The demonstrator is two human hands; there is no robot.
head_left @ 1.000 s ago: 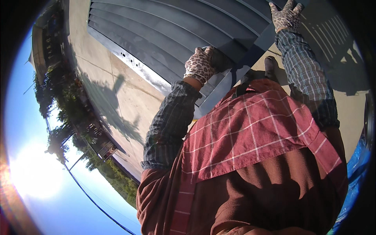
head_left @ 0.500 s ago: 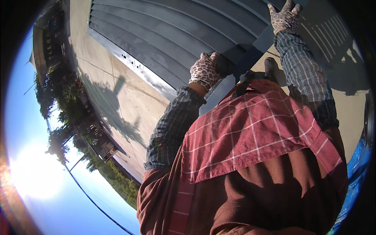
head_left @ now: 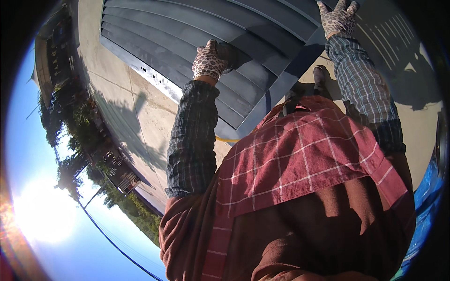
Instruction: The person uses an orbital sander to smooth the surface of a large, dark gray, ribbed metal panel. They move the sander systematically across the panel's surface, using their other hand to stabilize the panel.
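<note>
A large dark grey slatted metal panel (head_left: 187, 35) lies in front of me, tilted across the upper view. My left hand (head_left: 208, 62), in a leopard-print glove, is over the slats near the panel's left side. Its fingers are curled beside a dark rounded shape (head_left: 230, 57); I cannot tell how much of that is a held thing and how much is shadow. Gloved alike, my right hand (head_left: 338, 21) rests at the panel's near right frame (head_left: 307, 54), fingers spread and holding nothing.
Pale concrete ground (head_left: 136, 93) lies left of the panel. A yellow hose or cord (head_left: 227, 139) shows by the panel's near corner. Blue sheeting (head_left: 424, 210) is at the lower right. Dark shrubs (head_left: 63, 107) stand off to the left. My shoe (head_left: 320, 77) is by the frame.
My left hand has moved left and farther out over the slats, away from the near frame, and the dark shape beside it has moved too. My right hand stays at the frame.
</note>
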